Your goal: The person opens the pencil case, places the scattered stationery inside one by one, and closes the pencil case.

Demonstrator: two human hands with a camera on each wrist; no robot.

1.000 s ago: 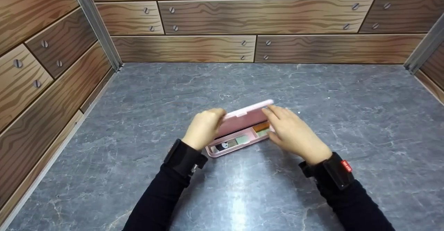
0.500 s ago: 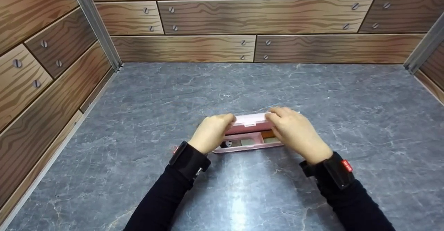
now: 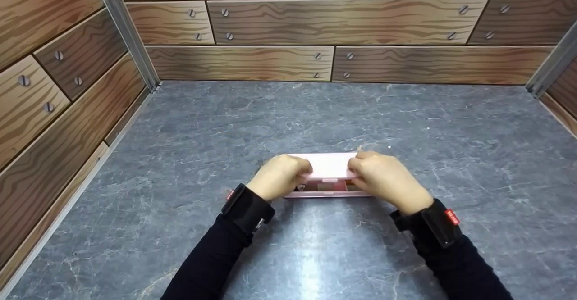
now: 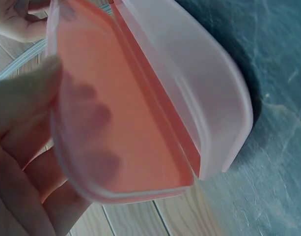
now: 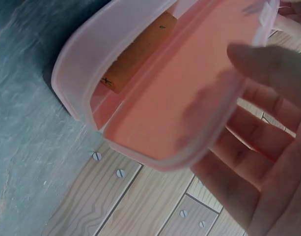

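A pink pencil case (image 3: 329,194) rests on the table, its lid (image 3: 330,165) tilted down over the base with a narrow gap at the front. My left hand (image 3: 280,176) pinches the lid's left end, thumb on the inner side and fingers behind, as the left wrist view shows. At the other end, my right hand (image 3: 386,177) grips the lid in the same way. An orange-brown block (image 5: 139,53) with dark marks lies in the base. Through the gap, a black-and-white piece (image 3: 300,186) shows on the left; most of the contents are hidden.
The grey marbled tabletop (image 3: 225,124) extends around the case. Wood-patterned panels (image 3: 270,23) stand along the back, and another wood-patterned wall (image 3: 58,124) runs down the left. Tiny white specks (image 3: 389,147) lie beyond the right hand.
The lid has swung down toward the base, narrowing the gap. The case has turned from slanted to nearly square with me and shifted slightly right. Both hands have come down with the lid.
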